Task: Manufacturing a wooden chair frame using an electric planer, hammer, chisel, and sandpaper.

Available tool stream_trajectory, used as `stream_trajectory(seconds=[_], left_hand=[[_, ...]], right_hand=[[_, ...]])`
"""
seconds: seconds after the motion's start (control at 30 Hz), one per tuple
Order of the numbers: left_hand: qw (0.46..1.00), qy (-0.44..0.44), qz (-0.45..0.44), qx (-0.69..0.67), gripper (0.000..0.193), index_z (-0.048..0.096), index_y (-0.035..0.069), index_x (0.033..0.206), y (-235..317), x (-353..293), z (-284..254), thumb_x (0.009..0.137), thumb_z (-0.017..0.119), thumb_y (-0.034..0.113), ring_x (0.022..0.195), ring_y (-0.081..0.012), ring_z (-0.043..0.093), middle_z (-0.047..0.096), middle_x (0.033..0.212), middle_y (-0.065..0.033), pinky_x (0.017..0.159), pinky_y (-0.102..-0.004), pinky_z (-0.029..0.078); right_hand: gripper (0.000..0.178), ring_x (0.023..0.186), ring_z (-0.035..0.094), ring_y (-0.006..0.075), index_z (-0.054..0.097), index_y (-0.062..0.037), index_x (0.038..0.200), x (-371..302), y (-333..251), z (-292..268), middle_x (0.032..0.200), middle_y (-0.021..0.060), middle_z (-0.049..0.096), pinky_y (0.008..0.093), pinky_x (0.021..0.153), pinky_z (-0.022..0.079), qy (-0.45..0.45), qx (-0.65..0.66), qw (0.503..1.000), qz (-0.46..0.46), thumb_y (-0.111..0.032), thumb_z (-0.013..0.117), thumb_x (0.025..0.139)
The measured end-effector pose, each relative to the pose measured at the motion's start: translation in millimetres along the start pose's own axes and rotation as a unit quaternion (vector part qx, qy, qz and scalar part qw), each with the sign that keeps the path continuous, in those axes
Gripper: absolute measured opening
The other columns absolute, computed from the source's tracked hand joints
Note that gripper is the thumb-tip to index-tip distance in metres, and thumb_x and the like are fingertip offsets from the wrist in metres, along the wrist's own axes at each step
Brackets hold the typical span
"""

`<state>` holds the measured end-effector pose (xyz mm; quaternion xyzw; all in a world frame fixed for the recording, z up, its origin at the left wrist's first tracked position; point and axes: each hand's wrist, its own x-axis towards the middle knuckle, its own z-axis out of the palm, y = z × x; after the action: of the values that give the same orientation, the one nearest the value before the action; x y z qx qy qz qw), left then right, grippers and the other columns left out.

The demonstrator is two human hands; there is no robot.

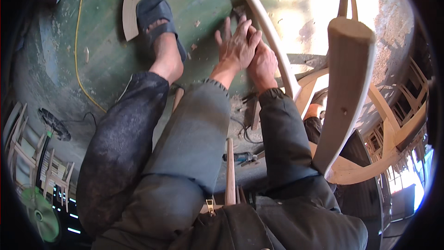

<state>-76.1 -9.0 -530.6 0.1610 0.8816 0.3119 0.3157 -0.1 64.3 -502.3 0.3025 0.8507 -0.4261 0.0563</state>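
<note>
My left hand (235,50) is held out over the green floor, fingers stretched and spread. My right hand (263,65) presses against its right side; the right fingers are mostly hidden behind the left hand. Just beyond the left fingertips lies a small dark object (238,11), too unclear to name. Right of both hands, a pale curved wooden piece (273,37) slants from the floor toward my right cuff, apart from the fingers. A thick curved wooden leg (348,83) stands up at the right, near my right sleeve.
A wooden frame (356,169) is at the right. My sandalled foot (159,21) is beside a curved board (133,7). A yellow cord (77,55) crosses the floor. A blue power tool (240,157) lies behind a wooden rod (230,171). A green fan (41,213) is lower left.
</note>
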Motion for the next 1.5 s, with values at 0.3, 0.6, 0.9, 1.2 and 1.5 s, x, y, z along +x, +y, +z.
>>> stream_trajectory(seconds=[0.3, 0.6, 0.9, 1.2, 1.5], left_hand=[[0.997, -0.028, -0.016, 0.065, 0.068, 0.038, 0.012, 0.156, -4, -6, -1, 0.106, 0.032, 0.058, 0.155, -0.0424, 0.02, 0.033, 0.167, -0.0115, 0.118, -0.0696, 0.015], [0.944, 0.234, -0.194, -0.129, 0.054, 0.048, 0.011, 0.146, -21, -171, 10, 0.103, 0.06, 0.041, 0.141, -0.0379, 0.047, 0.051, 0.15, -0.013, 0.109, -0.056, 0.043], [0.735, -0.055, -0.263, -0.622, 0.022, 0.062, 0.016, 0.113, 111, -198, -96, 0.105, 0.063, 0.037, 0.063, -0.018, 0.056, 0.06, 0.08, 0.0002, 0.07, -0.042, 0.054], [0.741, -0.148, -0.231, -0.613, 0.047, 0.053, 0.017, 0.078, 192, -225, -229, 0.107, 0.045, 0.052, 0.047, -0.013, 0.032, 0.041, 0.061, 0.0028, 0.058, -0.033, 0.037], [0.751, -0.221, -0.232, -0.577, 0.041, 0.059, 0.01, 0.091, 221, -221, -235, 0.111, 0.042, 0.041, 0.059, -0.0143, 0.039, 0.042, 0.072, -0.001, 0.067, -0.0341, 0.039]], right_hand=[[0.036, 0.083, 0.072, 0.0399, 0.063, -0.0281, 0.138, -5, 9, 13, 0.093, 0.0199, 0.073, 0.05, 0.07, 0.056, -0.023, -0.059, 0.998, -0.006, -0.032, 0.054, 0.103], [0.051, 0.096, 0.071, 0.0412, 0.052, -0.0168, 0.143, -176, -43, -47, 0.103, 0.0216, 0.073, 0.0518, 0.08, 0.055, -0.077, -0.037, 0.988, 0.127, -0.034, 0.063, 0.097], [0.063, 0.104, 0.068, 0.0445, 0.042, -0.0173, 0.151, -273, -122, -150, 0.116, 0.026, 0.069, 0.0503, 0.083, 0.055, 0.011, 0.073, 0.996, 0.041, -0.029, 0.068, 0.095], [0.066, 0.108, 0.068, 0.0401, 0.059, -0.0121, 0.142, -323, -33, -105, 0.112, 0.0246, 0.072, 0.0452, 0.091, 0.052, -0.001, 0.275, 0.938, 0.21, -0.061, 0.058, 0.098], [0.062, 0.119, 0.061, 0.045, 0.049, -0.0043, 0.142, -350, 213, 46, 0.126, 0.0263, 0.061, 0.0507, 0.102, 0.05, -0.055, -0.04, 0.937, 0.343, -0.032, 0.07, 0.091]])
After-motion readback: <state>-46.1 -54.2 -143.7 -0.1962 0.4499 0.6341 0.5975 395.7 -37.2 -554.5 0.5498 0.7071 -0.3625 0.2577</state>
